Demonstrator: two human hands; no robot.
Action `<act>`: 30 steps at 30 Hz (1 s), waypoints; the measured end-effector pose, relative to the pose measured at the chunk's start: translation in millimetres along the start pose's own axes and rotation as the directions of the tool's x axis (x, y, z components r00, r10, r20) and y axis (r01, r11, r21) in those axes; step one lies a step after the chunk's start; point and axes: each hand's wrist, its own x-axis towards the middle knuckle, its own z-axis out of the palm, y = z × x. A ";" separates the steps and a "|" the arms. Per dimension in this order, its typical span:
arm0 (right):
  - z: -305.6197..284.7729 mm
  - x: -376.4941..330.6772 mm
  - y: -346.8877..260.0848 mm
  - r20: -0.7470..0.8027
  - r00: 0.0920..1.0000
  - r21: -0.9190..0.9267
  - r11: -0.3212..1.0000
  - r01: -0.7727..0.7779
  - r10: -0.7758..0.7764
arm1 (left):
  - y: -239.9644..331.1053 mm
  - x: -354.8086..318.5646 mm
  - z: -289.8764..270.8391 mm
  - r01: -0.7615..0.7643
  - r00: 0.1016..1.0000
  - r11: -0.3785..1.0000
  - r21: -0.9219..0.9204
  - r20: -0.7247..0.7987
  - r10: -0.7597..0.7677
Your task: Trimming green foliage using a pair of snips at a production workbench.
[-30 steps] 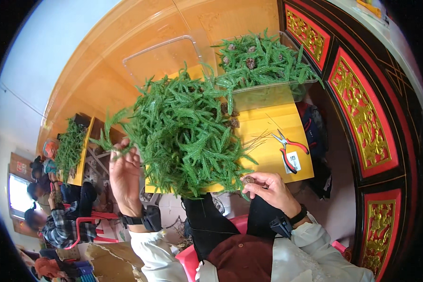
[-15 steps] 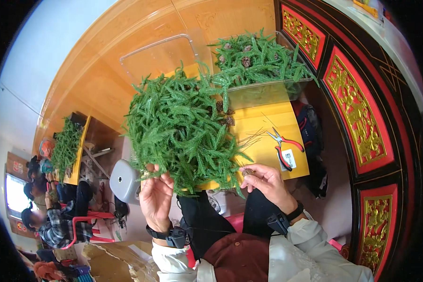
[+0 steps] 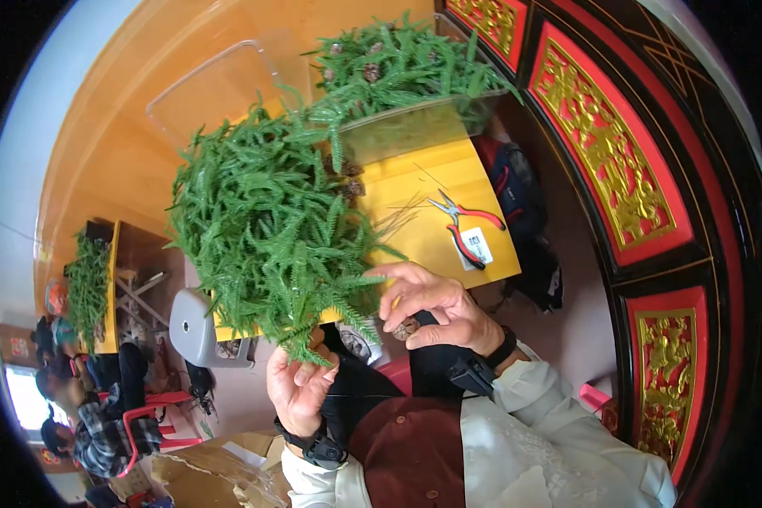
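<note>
I hold a large bundle of artificial green fern sprigs (image 3: 267, 220) up in front of me, over the near left part of the yellow table (image 3: 436, 182). My left hand (image 3: 300, 385) grips the bundle from below, fingers closed round the gathered stems at its near end, so the fronds fan up and away from me. My right hand (image 3: 427, 305) sits just right of the stems, fingers curled in a narrow pinch on a small brown piece, apparently a pine cone (image 3: 405, 328), touching the lowest fronds on the right edge.

Judgement: the step in hand is assembly, fitting the small piece into the bundle near its base. The next move calls for a steady left grip so the stems do not spread, and a fine right-hand placement between fronds; what fixes the piece there I cannot tell from here.

Outward: thin wires (image 3: 402, 212) lie loose on the table just beyond the bundle's right edge. Red-handled pliers (image 3: 461, 220) lie further right, well apart from both hands. At the far end a clear plastic bin (image 3: 415, 127) holds more green sprigs with cones. A second clear bin (image 3: 203, 93) stands far left. A grey stool (image 3: 195, 326) sits near left, below the bundle. Another person (image 3: 93, 415) sits far off at lower left.
</note>
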 end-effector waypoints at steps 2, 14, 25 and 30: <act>-4.0 -2.8 -3.3 0.006 0.999 0.005 0.999 -0.045 0.045 | -8.9 4.8 -5.2 0.022 0.999 0.999 0.041 0.046 -0.024; -5.8 -6.0 5.5 -0.106 0.989 0.146 0.986 -0.086 0.102 | -8.1 -17.5 -18.6 -0.341 0.880 0.750 0.567 -0.088 0.467; 60.4 5.4 45.0 -0.091 0.963 0.262 0.939 -0.223 0.254 | 23.8 -81.5 -21.0 -0.250 0.605 0.270 0.930 -0.067 0.793; 109.6 1.7 40.6 -0.075 0.948 0.202 0.935 -0.291 0.311 | 43.7 -134.7 -34.4 -0.209 0.544 0.004 0.978 0.113 0.832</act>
